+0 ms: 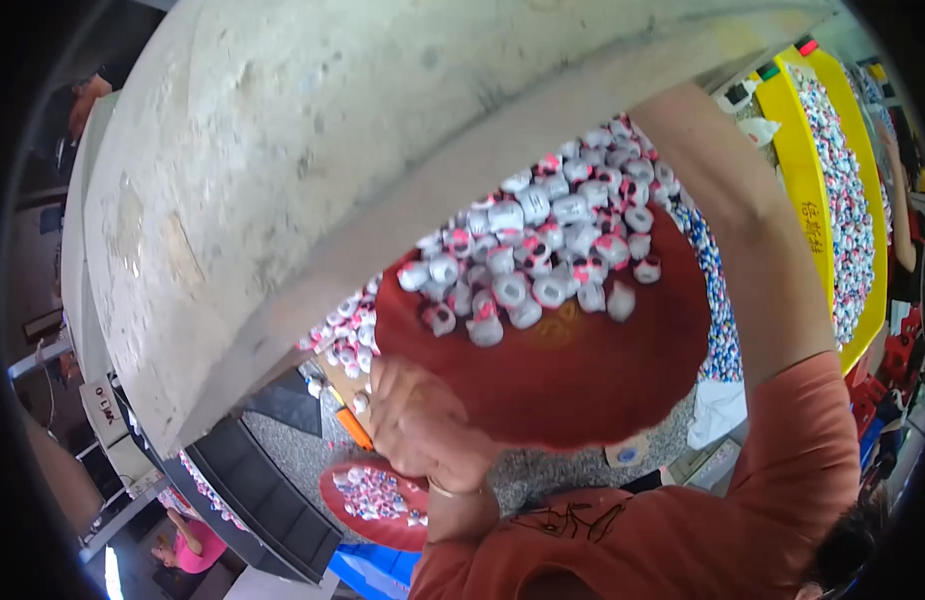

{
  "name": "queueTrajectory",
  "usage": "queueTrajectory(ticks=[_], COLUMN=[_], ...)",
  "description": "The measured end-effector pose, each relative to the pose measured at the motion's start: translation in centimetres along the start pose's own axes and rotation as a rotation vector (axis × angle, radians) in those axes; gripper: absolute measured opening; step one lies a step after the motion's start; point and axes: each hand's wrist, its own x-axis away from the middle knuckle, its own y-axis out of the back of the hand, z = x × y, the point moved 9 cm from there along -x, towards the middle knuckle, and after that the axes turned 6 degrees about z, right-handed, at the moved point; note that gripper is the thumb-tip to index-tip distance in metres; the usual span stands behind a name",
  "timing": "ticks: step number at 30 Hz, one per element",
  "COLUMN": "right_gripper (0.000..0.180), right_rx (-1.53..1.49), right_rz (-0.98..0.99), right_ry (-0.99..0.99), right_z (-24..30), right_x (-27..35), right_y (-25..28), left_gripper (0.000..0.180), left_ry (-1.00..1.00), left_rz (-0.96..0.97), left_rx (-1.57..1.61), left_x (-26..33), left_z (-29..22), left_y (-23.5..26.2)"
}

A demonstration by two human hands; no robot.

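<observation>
A shallow red basin (pixel 622 370) fills the middle of the view. Many small white pieces with pink and black patches (pixel 532 255), like little toy heads with holes, are heaped toward its far side. My left hand (pixel 417 415) is closed at the basin's left rim, its fingers curled around the edge. My right arm (pixel 752 210), in an orange sleeve, bends along the basin's right side. Its forearm passes behind a large pale, stained curved surface (pixel 312 120) close to the camera, which hides my right hand and the basin's far edge.
A smaller red dish (pixel 372 535) with small pieces lies below my left hand, near an orange-handled tool (pixel 354 428). Blue-and-white pieces (pixel 720 320) are spread right of the basin. A yellow trough (pixel 807 190) of pieces stands far right. Other people (pixel 194 545) are nearby.
</observation>
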Motion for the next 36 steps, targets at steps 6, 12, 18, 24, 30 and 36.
queueTrajectory(ticks=[6,12,18,24,30,36], right_gripper=[0.042,0.041,0.039,0.043,0.047,0.051], right_rx=[-0.404,-0.667,-0.262,0.129,0.060,-0.052], right_rz=[0.121,0.509,0.047,0.020,0.035,0.025], right_ry=[0.107,0.333,0.172,0.083,0.126,0.189], right_z=[8.7,21.8,11.3,3.1,2.9,6.8], right_x=[7.1,19.7,10.1,-0.4,1.1,3.4], right_y=[6.0,11.1,10.5,-0.5,-1.5,1.6], left_gripper=[0.032,0.035,0.028,0.030,0.025,0.044], left_ry=[0.081,0.062,0.014,-0.068,-0.011,0.127], left_rz=[-0.088,-0.055,0.005,0.040,-0.007,-0.041], left_rx=[-0.131,-0.045,-0.118,0.001,-0.003,-0.094], left_x=[0.3,0.4,1.6,1.2,0.9,1.2], left_z=[0.4,0.1,0.1,-0.5,-3.4,-1.7], left_y=[0.4,0.5,0.0,-0.5,0.5,0.2])
